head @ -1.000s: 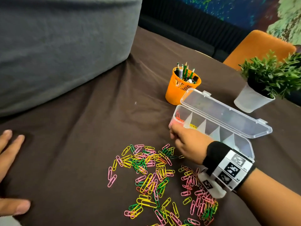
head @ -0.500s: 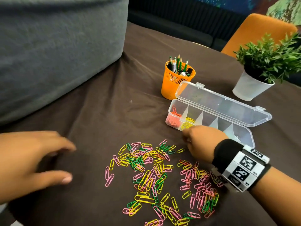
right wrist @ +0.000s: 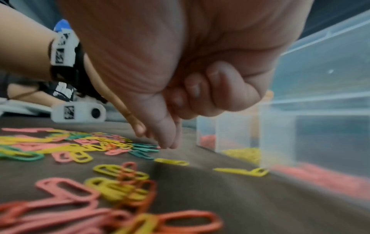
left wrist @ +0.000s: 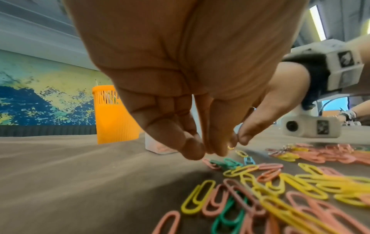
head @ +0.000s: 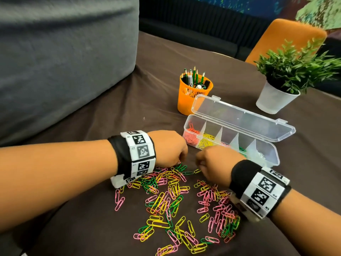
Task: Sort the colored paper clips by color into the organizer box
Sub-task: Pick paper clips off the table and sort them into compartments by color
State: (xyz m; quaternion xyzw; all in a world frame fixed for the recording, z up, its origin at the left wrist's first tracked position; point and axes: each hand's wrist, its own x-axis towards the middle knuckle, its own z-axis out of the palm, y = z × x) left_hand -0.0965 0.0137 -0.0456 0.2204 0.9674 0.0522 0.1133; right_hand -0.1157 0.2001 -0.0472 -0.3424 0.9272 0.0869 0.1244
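The left hand (head: 168, 147) hangs over the far edge of the heap of paper clips (head: 177, 196), its fingers (left wrist: 215, 142) drawn together with the thumb, tips pointing down just above a few green clips; whether they pinch anything cannot be told, since the tips hide it. The right hand (head: 215, 164) sits close beside it, knuckles up. In the right wrist view its outer fingers (right wrist: 220, 88) are curled into the palm while thumb and forefinger reach down to the worktop (head: 103, 111) near a green clip; a grip there cannot be made out either.

The clips, pink, yellow and green, lie scattered on the dark brown cloth of the worktop, below and between both wrists. Just beyond the right hand stands the clear organizer box (head: 265, 146), lid open and tipped back. Its leftmost compartment holds red-orange clips, the next yellow, then pink, then green, and the last one pale clips.

Touching or just behind the box's left end stands an orange mesh pencil cup (head: 191, 95) with green pencils. A potted plant (head: 287, 78) in a white pot stands well to the right.
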